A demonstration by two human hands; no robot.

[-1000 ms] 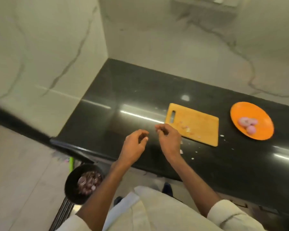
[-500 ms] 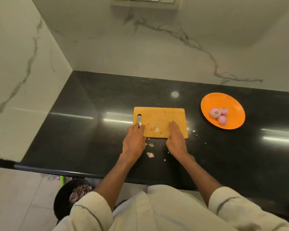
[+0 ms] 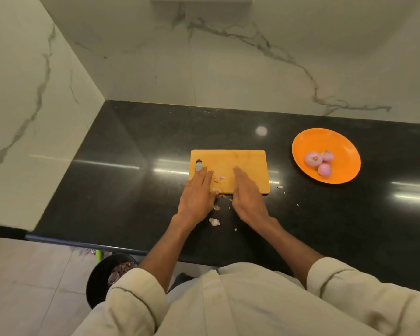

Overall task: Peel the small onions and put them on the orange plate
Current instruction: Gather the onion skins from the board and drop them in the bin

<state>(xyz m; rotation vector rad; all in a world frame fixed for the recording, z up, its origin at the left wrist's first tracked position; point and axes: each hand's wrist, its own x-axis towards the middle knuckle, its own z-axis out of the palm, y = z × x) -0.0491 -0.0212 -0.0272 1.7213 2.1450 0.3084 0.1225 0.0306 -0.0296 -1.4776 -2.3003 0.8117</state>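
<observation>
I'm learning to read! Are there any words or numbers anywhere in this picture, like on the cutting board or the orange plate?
No, nothing to read here.
The wooden cutting board has no words or brand mark showing.
The orange plate is plain, with three peeled onions on it.
The black counter and the marble wall carry no labels or signs; the grey lines are just veins in the stone.
</observation>
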